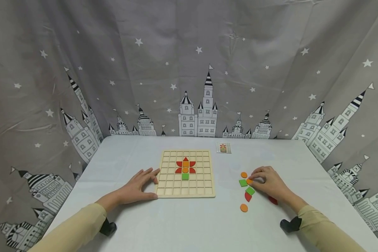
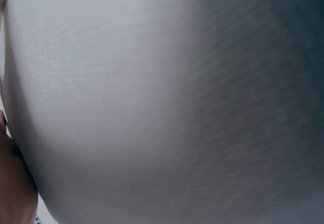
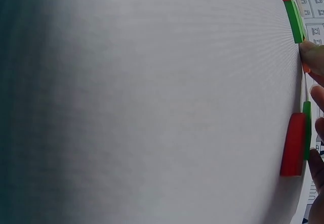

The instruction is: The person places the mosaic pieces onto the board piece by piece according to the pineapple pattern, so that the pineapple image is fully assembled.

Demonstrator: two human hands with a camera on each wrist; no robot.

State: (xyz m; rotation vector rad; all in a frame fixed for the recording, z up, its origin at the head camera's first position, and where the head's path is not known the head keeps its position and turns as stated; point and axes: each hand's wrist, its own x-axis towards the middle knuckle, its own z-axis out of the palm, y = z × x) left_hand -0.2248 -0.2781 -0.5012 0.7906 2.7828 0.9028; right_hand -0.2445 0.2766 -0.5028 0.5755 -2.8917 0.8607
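A pale wooden grid board (image 1: 171,191) lies on the table, bearing a figure of red, orange and green pieces, with a green square (image 1: 185,176) lowest. My left hand (image 1: 135,187) rests at the board's left side, thumb by the near corner and fingers along the edge. Over to the right, my right hand (image 1: 271,182) pinches an orange round piece (image 1: 249,181) between thumb and fingertips, low over the table. In the right wrist view the fingertips meet that orange piece (image 3: 305,66) close to a green piece (image 3: 295,21). The left wrist view shows mostly blurred tablecloth.
Around the right hand lie loose pieces: orange discs (image 1: 244,208), green squares (image 1: 243,183), and red pieces (image 1: 248,196), one partly under the hand (image 1: 272,200). A small pattern card (image 1: 223,148) lies behind the board to the right. A grey castle-print curtain (image 1: 163,70) closes off the back.
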